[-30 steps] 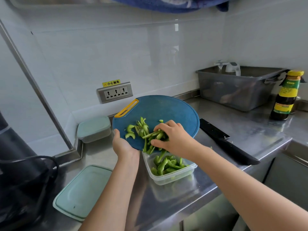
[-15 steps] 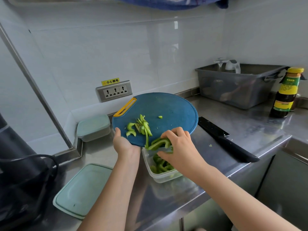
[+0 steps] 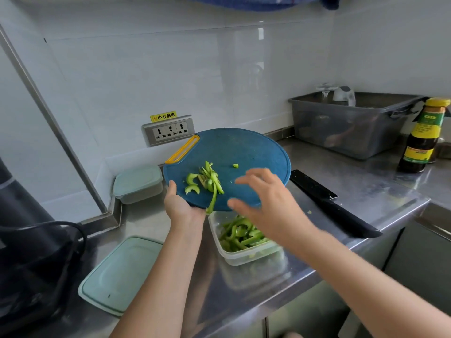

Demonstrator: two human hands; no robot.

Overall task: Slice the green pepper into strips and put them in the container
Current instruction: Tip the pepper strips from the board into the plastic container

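At the lower left of the frame a pale green lid [image 3: 117, 274] lies flat on the steel desk [image 3: 366, 186]. Right of centre the clear container [image 3: 244, 256] sits on the desk, holding a heap of green pepper strips [image 3: 240, 236]. Above it the right hand [image 3: 266, 206] hovers, fingers spread, holding nothing. The left hand [image 3: 181, 208] grips the lower left edge of the tilted blue cutting board [image 3: 244, 152], thumb on top. Loose strips [image 3: 207, 181] lie on the board, one hanging over its lower edge. A black knife [image 3: 329, 206] lies on the desk at right
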